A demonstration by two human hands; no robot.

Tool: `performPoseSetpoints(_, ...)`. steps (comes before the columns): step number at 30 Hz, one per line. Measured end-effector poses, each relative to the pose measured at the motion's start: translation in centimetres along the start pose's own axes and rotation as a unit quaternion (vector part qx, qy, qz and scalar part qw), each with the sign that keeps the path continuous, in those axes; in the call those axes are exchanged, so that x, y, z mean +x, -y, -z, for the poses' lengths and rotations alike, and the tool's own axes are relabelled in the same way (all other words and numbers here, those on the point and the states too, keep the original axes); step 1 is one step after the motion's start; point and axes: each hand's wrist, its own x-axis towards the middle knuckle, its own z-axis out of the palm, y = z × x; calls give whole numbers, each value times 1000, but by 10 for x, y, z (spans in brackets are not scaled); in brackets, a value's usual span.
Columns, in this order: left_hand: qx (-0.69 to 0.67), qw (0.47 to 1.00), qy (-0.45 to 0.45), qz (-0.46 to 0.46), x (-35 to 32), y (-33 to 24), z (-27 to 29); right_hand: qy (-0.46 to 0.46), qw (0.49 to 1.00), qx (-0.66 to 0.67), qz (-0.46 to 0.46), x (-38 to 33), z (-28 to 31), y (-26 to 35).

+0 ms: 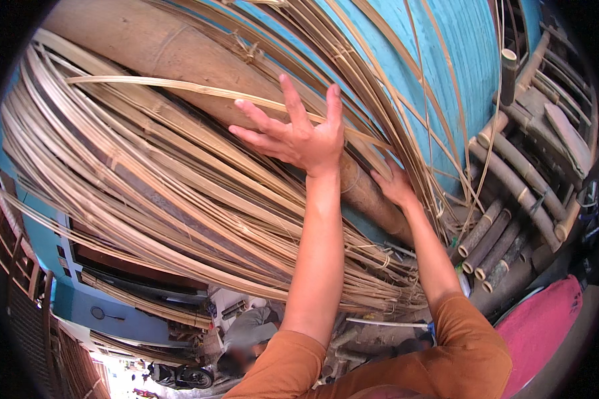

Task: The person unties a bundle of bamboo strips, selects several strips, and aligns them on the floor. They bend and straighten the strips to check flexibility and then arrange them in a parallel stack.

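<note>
My left hand [305, 136] is raised with its fingers spread over a thick brown bamboo pole [199, 63] and holds nothing. A pale bamboo strip [160, 82] stretches across the pole and passes by those fingers; whether they touch it I cannot tell. Farther right, my right hand [396, 187] is closed at the bamboo strips [359, 83] beside the pole, and some of its fingers are hidden. On the near side of the pole lies a large bundle of long, split bamboo strips [160, 193], bowed and gathered tightly toward the right.
A blue corrugated wall [456, 80] rises behind the strips. Several cut bamboo poles [512, 183] are stacked at the right, with a pink surface [542, 329] below them. Another person [246, 339] and a motorcycle [180, 376] are down at the lower left.
</note>
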Motion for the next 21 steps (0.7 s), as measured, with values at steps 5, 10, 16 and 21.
performPoseSetpoints(5, 5, 999, 36, 19, -3, 1, 1, 117, 991, 16, 69, -31, 36, 15)
performPoseSetpoints(10, 28, 997, 60, 34, 1, -2, 4, 76, 993, 33, 85, -61, 43, 57)
performPoseSetpoints(16, 19, 997, 66, 41, 5, -3, 9, 108, 988, 38, 100, -75, 58, 83)
performPoseSetpoints(21, -45, 994, 84, 45, 9, -4, 20, 162, 981, 104, 22, -87, 74, 100)
